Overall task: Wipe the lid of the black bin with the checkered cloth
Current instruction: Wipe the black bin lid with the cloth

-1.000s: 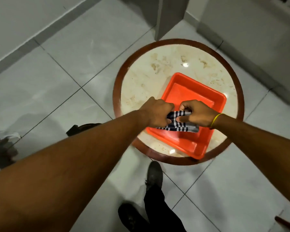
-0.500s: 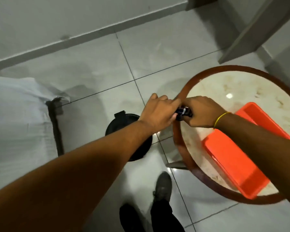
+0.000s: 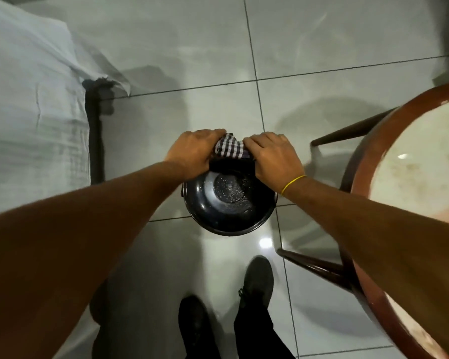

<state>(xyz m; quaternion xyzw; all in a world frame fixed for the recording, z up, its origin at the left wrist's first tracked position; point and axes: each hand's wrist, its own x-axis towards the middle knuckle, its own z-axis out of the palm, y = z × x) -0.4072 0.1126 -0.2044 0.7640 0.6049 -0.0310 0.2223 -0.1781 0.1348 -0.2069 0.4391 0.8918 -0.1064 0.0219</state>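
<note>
The black bin point(image 3: 218, 218) stands on the tiled floor straight below me, its round glossy lid point(image 3: 228, 195) dusty in the middle. The black-and-white checkered cloth point(image 3: 228, 149) is bunched over the far edge of the lid. My left hand point(image 3: 195, 151) grips its left end and my right hand point(image 3: 272, 156), with a yellow band at the wrist, grips its right end. Both hands rest at the lid's far rim and hide that part of it.
A round marble-topped table point(image 3: 415, 172) with a dark wooden rim and legs stands close on the right. A bed with a white sheet point(image 3: 29, 104) and dark frame lies to the left. My shoes point(image 3: 257, 281) stand just behind the bin.
I have turned from the table and orange tray down to the bin. Both hands carried the cloth off the table and now hold it at the lid's far edge.
</note>
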